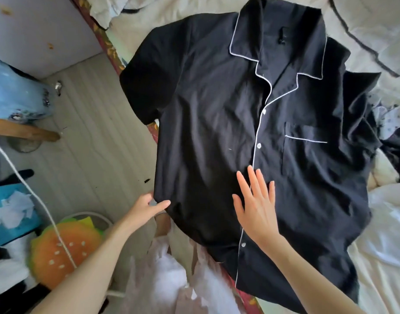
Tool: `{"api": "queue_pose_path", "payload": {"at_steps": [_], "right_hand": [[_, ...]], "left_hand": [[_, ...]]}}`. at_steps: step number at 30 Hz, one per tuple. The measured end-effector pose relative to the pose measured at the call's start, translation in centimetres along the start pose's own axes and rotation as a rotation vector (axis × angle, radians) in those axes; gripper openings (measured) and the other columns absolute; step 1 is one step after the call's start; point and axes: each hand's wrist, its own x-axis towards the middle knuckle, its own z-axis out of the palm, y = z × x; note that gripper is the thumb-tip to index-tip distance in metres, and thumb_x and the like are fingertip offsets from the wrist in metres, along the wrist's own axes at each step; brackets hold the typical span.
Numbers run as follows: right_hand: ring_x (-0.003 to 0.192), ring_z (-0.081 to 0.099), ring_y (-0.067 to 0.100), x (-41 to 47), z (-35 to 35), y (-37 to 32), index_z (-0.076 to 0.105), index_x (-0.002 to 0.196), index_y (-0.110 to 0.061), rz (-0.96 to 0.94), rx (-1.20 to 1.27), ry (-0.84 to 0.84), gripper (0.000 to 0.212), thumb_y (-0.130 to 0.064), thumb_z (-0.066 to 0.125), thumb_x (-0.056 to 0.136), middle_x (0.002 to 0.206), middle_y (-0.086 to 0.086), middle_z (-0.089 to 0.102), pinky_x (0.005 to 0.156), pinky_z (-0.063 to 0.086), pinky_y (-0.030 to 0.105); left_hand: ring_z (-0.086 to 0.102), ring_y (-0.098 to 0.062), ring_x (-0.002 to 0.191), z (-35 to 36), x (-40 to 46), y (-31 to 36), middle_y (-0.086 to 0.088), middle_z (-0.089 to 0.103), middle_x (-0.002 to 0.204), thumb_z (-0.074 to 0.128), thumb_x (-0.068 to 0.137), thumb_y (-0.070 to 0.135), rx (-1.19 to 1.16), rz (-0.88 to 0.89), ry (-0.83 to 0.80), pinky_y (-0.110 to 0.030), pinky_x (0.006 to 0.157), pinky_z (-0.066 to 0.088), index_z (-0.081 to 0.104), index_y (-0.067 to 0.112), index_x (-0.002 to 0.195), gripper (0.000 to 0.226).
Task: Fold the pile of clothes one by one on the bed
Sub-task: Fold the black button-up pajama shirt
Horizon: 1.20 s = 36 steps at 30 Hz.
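Note:
A black short-sleeved pyjama shirt [217,123] with white piping, white buttons and a chest pocket lies spread front-up across the bed [380,279], collar towards the far side. My left hand [147,208] pinches the shirt's side edge where it hangs over the bed's near edge. My right hand [256,205] lies flat on the lower front, fingers straight and spread, just left of the button line. More dark and patterned clothes [389,123] are bunched at the shirt's right sleeve.
Cream bedding [375,26] is rumpled around the shirt. To the left are the floor [90,137], a burger-shaped cushion [60,248], a blue bag [15,96] and a white cord [36,196]. Pale clothing [169,282] hangs below my arms.

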Motion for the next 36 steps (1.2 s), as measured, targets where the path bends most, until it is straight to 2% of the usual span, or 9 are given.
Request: {"api": "queue_pose_path", "payload": {"at_steps": [4, 8, 15, 18, 20, 22, 26, 31, 36], "right_hand": [[0.135, 0.036, 0.039, -1.9, 0.3, 0.6, 0.053, 0.133, -0.007, -0.034, -0.024, 0.007, 0.055, -0.015, 0.072, 0.082, 0.144, 0.019, 0.044, 0.105, 0.028, 0.062], [0.135, 0.037, 0.040, -3.2, 1.0, 0.4, 0.054, 0.132, -0.007, -0.063, -0.068, -0.008, 0.058, -0.016, 0.075, 0.079, 0.142, 0.020, 0.045, 0.102, 0.031, 0.063], [0.132, 0.041, 0.041, -5.7, 2.5, -0.2, 0.054, 0.134, -0.011, -0.089, -0.203, -0.087, 0.065, -0.025, 0.078, 0.075, 0.143, 0.019, 0.045, 0.100, 0.035, 0.062], [0.144, 0.019, 0.035, -6.9, 2.9, 0.2, 0.037, 0.146, -0.016, -0.084, -0.225, -0.211, 0.064, -0.031, 0.063, 0.089, 0.156, 0.015, 0.023, 0.109, 0.026, 0.057], [0.147, -0.001, 0.029, -7.8, 3.1, 0.8, 0.019, 0.151, -0.022, -0.086, -0.232, -0.302, 0.063, -0.036, 0.048, 0.097, 0.160, 0.009, 0.002, 0.115, 0.013, 0.052], [0.147, 0.005, 0.030, -8.5, 2.5, 0.9, 0.025, 0.150, -0.019, -0.091, -0.194, -0.298, 0.063, -0.031, 0.053, 0.095, 0.159, 0.010, 0.010, 0.115, 0.017, 0.052], [0.144, 0.022, 0.032, -9.4, 0.7, 1.4, 0.037, 0.145, -0.014, 0.002, -0.073, -0.177, 0.063, -0.021, 0.064, 0.089, 0.155, 0.014, 0.025, 0.112, 0.023, 0.052], [0.135, 0.038, 0.037, -11.9, -0.1, 3.5, 0.057, 0.129, -0.005, 0.091, -0.027, -0.105, 0.050, -0.015, 0.072, 0.083, 0.144, 0.018, 0.044, 0.107, 0.032, 0.057], [0.138, 0.034, 0.036, -15.6, 2.5, 5.0, 0.052, 0.135, -0.008, 0.112, -0.048, -0.166, 0.057, -0.014, 0.073, 0.081, 0.147, 0.017, 0.040, 0.109, 0.030, 0.056]], "left_hand": [[0.063, 0.006, 0.087, 0.3, -3.1, -1.3, 0.018, 0.069, 0.093, 0.058, 0.093, 0.030, -0.240, 0.024, 0.155, -0.007, 0.065, 0.044, 0.065, 0.022, 0.100, 0.013], [0.060, 0.013, 0.082, 0.7, -4.9, -4.2, 0.025, 0.067, 0.086, 0.069, 0.086, 0.026, -0.074, 0.045, 0.095, -0.008, 0.065, 0.044, 0.062, 0.029, 0.092, 0.010], [0.063, -0.018, 0.091, 1.4, -6.5, -10.1, 0.005, 0.068, 0.089, 0.058, 0.093, 0.031, 0.061, 0.017, 0.217, -0.027, 0.069, 0.044, 0.061, 0.017, 0.089, 0.015], [0.056, -0.036, 0.098, 1.8, -6.7, -11.5, -0.021, 0.061, 0.101, 0.051, 0.097, 0.028, 0.175, 0.015, 0.297, -0.040, 0.077, 0.041, 0.055, -0.004, 0.104, 0.034], [0.055, -0.042, 0.091, 1.8, -6.8, -12.1, -0.023, 0.060, 0.090, 0.053, 0.096, 0.018, 0.213, -0.022, 0.296, -0.045, 0.075, 0.042, 0.054, -0.005, 0.102, 0.023], [0.058, -0.038, 0.086, 1.6, -7.1, -12.1, -0.013, 0.061, 0.083, 0.055, 0.094, 0.010, 0.251, -0.057, 0.261, -0.041, 0.074, 0.042, 0.056, 0.002, 0.103, 0.012], [0.056, -0.021, 0.090, 1.4, -7.1, -9.7, 0.001, 0.060, 0.092, 0.053, 0.095, 0.018, 0.371, -0.030, 0.191, -0.032, 0.081, 0.042, 0.050, 0.014, 0.125, 0.030], [0.055, -0.016, 0.095, 5.3, -6.8, -4.2, -0.001, 0.060, 0.104, 0.049, 0.097, 0.012, 0.355, 0.070, 0.057, -0.026, 0.081, 0.043, 0.057, 0.015, 0.117, 0.022], [0.060, -0.017, 0.097, 13.5, -6.9, -5.3, -0.003, 0.065, 0.101, 0.054, 0.094, 0.010, 0.307, 0.046, -0.047, -0.026, 0.086, 0.048, 0.065, 0.011, 0.111, 0.020]]}}
